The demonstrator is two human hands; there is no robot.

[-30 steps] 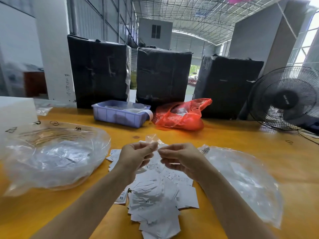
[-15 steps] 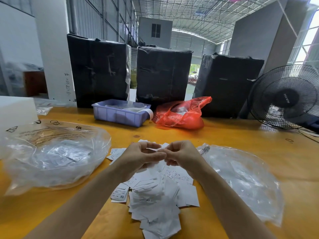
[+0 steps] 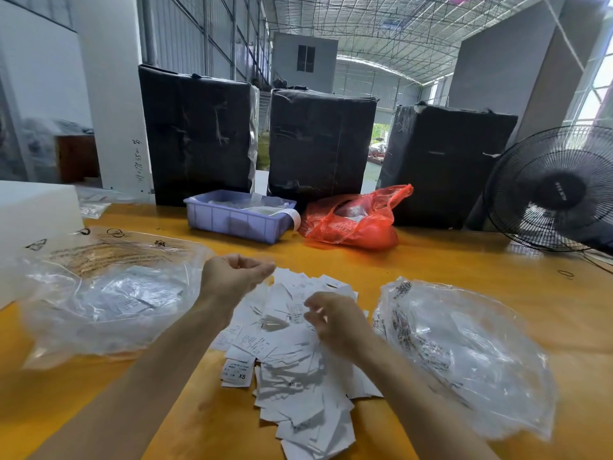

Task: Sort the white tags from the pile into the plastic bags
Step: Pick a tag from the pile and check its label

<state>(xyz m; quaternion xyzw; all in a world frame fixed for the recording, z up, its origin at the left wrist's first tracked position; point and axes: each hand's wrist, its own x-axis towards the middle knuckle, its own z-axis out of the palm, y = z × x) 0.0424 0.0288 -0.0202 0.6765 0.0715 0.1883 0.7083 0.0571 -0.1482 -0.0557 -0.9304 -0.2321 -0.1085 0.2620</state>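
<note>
The pile of white tags (image 3: 298, 366) lies in the lower middle of the frame on the yellow table (image 3: 464, 260), thin paper rectangles overlapping loosely, a few printed "XS". Half a second ago both hands met above the pile, pinching something between them; now they have parted. The left hand (image 3: 232, 277) has swung up and left toward the left plastic bag (image 3: 106, 293), fingers curled into a fist; whether it holds a tag I cannot tell. The right hand (image 3: 335, 320) has dropped onto the pile, fingers loosely bent and blurred, touching the tags without a clear grip.

The left bag is crinkled clear film with black recycling marks, and it holds a small heap of white tags. The right plastic bag (image 3: 464, 353), at the right of the frame, is also clear and wrinkled, with printed text; its contents are hard to make out.

At the far table edge stand a lilac plastic crate (image 3: 232, 224) holding clear packets, a red bag (image 3: 355, 220), three black-wrapped bales (image 3: 318, 141) and a black fan (image 3: 557, 190).
</note>
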